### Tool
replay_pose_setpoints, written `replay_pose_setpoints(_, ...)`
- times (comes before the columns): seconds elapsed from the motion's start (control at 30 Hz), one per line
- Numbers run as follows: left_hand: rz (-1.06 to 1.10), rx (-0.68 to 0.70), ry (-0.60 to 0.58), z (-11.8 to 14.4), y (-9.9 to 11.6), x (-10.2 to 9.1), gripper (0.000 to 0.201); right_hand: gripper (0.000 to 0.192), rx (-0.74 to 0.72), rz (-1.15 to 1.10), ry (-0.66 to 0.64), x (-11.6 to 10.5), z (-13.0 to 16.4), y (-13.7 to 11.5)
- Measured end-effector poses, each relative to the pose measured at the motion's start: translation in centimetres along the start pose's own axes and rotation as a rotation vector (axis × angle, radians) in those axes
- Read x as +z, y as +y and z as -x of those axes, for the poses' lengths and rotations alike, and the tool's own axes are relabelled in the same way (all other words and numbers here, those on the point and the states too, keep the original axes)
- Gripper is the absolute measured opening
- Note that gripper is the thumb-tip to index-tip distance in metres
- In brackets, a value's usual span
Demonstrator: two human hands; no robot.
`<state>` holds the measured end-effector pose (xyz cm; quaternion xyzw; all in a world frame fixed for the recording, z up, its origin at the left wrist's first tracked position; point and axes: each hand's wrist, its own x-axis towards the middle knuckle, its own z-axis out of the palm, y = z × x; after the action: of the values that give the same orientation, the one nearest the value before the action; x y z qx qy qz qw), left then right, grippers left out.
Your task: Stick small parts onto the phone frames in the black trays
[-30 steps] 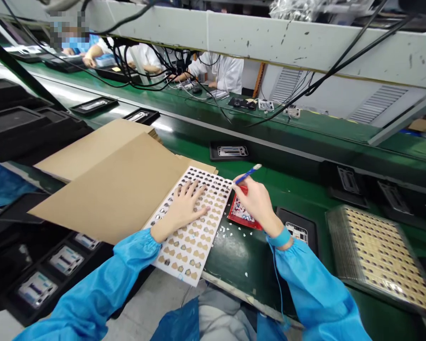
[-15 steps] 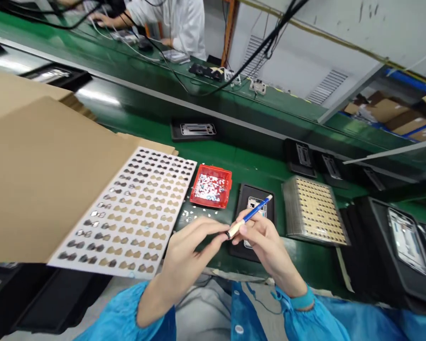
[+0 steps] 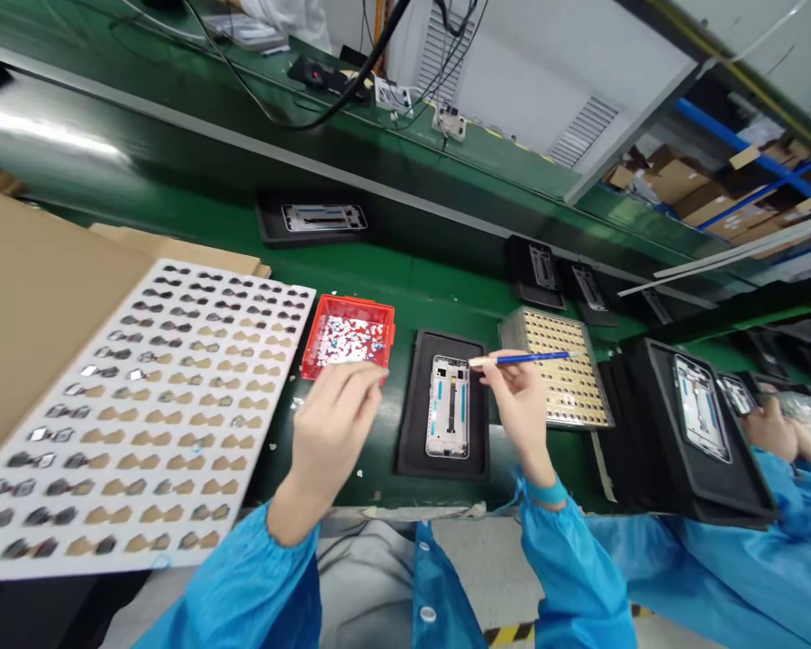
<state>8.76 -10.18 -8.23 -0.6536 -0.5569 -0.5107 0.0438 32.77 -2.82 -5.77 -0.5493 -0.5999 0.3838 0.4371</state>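
right hand (image 3: 522, 406): pen (image 3: 523, 359) pinched, tip over frame (image 3: 449, 406)
left hand (image 3: 331, 424): fingers pinched narrow, contents unclear, red tray (image 3: 314, 347) just beyond
sheet (image 3: 141, 415): left of the grip

The tray (image 3: 409, 424) (frame (image 3: 449, 406) in it) lies right of the bin (image 3: 311, 347), left of the stacked sheets (image 3: 568, 383).

Your blue-barrelled pen (image 3: 523, 359) of smooth plastic, pale metal frame (image 3: 449, 406) shining in its matt black tray (image 3: 411, 442), glossy red plastic bin (image 3: 385, 332), white paper sheet (image 3: 270, 361) of shiny foil pieces, matt brown cardboard (image 3: 27, 297), glossy green belt (image 3: 392, 270), your sleeves in smooth blue cloth.
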Motion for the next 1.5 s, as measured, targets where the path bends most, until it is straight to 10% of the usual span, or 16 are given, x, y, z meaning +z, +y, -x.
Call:
replay_pose_setpoints(0.4,-0.222,-0.123,0.079,0.3,-2.9,2.2,0.019,0.014,-0.24,0.766,-0.287,-0.9,-3.5,2.9)
replay_pose_setpoints(1.5,-0.116,-0.112,0.021,0.7,-1.2,2.3,0.014,0.032,-0.253,1.243,-0.483,0.3,-2.3,0.8)
